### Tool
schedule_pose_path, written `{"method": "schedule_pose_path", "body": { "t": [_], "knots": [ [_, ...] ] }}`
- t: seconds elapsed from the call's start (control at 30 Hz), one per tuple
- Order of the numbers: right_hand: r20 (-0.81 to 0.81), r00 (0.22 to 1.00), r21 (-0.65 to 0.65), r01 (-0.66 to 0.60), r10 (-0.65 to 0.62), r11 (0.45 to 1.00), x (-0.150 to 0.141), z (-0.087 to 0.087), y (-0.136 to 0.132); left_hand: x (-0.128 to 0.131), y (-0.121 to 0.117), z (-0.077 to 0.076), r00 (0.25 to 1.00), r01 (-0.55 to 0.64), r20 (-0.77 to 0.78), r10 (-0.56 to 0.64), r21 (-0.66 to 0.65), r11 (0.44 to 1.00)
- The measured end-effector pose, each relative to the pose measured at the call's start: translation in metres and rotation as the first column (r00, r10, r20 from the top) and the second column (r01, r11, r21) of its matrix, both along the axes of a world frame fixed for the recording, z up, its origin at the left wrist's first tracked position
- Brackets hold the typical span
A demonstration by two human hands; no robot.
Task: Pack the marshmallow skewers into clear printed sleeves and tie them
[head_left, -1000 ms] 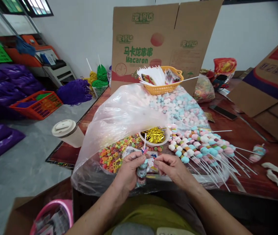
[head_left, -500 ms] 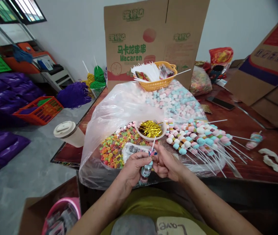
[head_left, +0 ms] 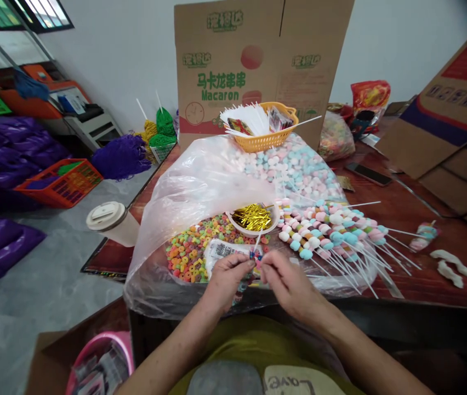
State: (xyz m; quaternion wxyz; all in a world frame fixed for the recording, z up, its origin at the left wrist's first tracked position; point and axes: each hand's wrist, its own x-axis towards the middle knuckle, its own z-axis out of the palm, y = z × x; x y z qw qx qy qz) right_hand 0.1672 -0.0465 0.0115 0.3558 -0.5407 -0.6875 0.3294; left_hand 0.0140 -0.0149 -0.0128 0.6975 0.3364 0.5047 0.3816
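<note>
Upside down in my left hand [head_left: 228,281], stick upward, is a marshmallow skewer [head_left: 240,293] in a clear printed wrapper. My thumb and fingers close on the gathered neck of that wrapper, just below the white stick. Beside the neck my right hand [head_left: 285,278] is closed in a pinch; whatever lies between its fingertips is too small to make out. Just beyond both hands, a white bowl [head_left: 275,224] holds gold twist ties [head_left: 254,217]. Flat printed wrappers [head_left: 220,250] lie behind my left hand, on colourful ring candies [head_left: 188,255].
Bare marshmallow skewers [head_left: 332,227] are piled to the right, sticks pointing toward me. A yellow basket [head_left: 264,144] of white sticks stands behind loose marshmallows [head_left: 299,167]. At the left edge is a lidded cup [head_left: 112,222]; a phone [head_left: 369,174] lies at right.
My right hand has drawn slightly right, away from the wrapper's neck, and its fingers have curled into a pinch. My left hand keeps its hold on the skewer.
</note>
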Motion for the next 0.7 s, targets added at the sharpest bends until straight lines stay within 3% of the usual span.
{"method": "schedule_pose_path", "body": {
  "t": [0.17,0.33,0.47,0.57,0.63,0.7],
  "knots": [
    [-0.033,0.997,-0.038,0.064,-0.065,0.997,-0.015,-0.020,0.012,0.001,-0.008,-0.003,0.998,0.040,-0.047,-0.040,0.006,0.999],
    [-0.059,0.997,-0.058,0.054,-0.057,0.997,-0.016,-0.027,0.015,-0.005,-0.011,-0.005,0.998,0.068,-0.022,-0.067,0.038,0.997],
    [-0.234,0.966,-0.194,0.062,-0.108,0.979,-0.018,-0.026,0.011,-0.010,-0.011,-0.006,0.998,0.026,0.063,-0.030,0.055,0.998],
    [-0.230,0.970,-0.147,-0.117,0.081,0.982,-0.014,-0.013,0.005,-0.016,-0.007,-0.003,0.960,0.141,0.255,-0.115,-0.086,0.986],
    [-0.113,0.960,-0.013,-0.260,0.257,0.966,-0.009,0.002,0.001,-0.020,-0.004,0.001,0.874,0.340,0.415,-0.252,-0.153,0.928],
    [-0.067,0.918,0.039,-0.388,0.390,0.921,-0.006,0.013,0.001,-0.022,-0.002,0.005,0.773,0.500,0.515,-0.370,-0.136,0.855]
  ]
}}
